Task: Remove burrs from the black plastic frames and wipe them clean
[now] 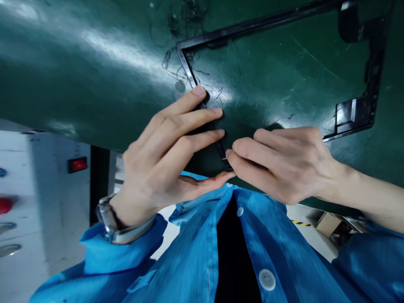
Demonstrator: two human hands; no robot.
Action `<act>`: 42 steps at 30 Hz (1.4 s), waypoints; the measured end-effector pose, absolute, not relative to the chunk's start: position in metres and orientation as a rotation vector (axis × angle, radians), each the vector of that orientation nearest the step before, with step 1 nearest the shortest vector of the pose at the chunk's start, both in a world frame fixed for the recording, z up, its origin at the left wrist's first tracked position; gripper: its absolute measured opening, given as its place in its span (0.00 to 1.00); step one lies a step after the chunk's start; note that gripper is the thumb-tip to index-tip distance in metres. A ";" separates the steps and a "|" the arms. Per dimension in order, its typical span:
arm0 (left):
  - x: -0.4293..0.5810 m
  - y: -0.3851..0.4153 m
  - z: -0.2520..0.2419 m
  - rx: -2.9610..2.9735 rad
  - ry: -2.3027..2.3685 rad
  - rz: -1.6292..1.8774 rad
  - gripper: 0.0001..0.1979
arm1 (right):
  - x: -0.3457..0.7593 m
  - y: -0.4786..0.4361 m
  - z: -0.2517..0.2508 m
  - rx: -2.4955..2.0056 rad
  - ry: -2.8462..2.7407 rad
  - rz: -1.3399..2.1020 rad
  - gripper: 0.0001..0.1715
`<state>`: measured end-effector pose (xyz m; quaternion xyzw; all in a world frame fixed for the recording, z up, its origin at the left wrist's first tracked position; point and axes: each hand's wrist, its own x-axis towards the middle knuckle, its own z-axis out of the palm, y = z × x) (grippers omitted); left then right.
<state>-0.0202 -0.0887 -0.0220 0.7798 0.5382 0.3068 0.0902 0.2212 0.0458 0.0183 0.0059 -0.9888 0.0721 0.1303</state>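
Observation:
A black plastic frame (259,27), rectangular with an open middle, lies on the green tabletop (277,75). My left hand (167,155) steadies its left side, fingers laid across the bar and thumb at the near left corner. Pinched together at that same corner are the fingers of my right hand (280,162). A small pale sliver shows at its fingertips, too small to name; whatever else is in the pinch is hidden. My right hand also covers part of the frame's near edge.
Thin black plastic shavings (189,17) are scattered at the back and inside the frame. To the left stands a pale metal cabinet (47,202) with a red switch (77,164). An open cardboard box (330,224) sits low at the right.

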 end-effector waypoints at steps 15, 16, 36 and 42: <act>-0.021 -0.089 -0.025 2.357 1.580 0.955 0.28 | 0.219 0.043 0.015 -0.078 -2.838 0.215 0.18; -0.020 -0.089 -0.023 2.355 1.577 0.942 0.29 | 0.218 0.044 0.014 -0.101 -2.822 0.268 0.19; -0.022 -0.088 -0.025 2.359 1.598 0.916 0.28 | 0.216 0.045 0.014 -0.143 -2.795 0.283 0.21; -0.020 -0.089 -0.027 2.306 1.592 1.000 0.28 | 0.221 0.049 0.008 -0.084 -2.883 0.273 0.21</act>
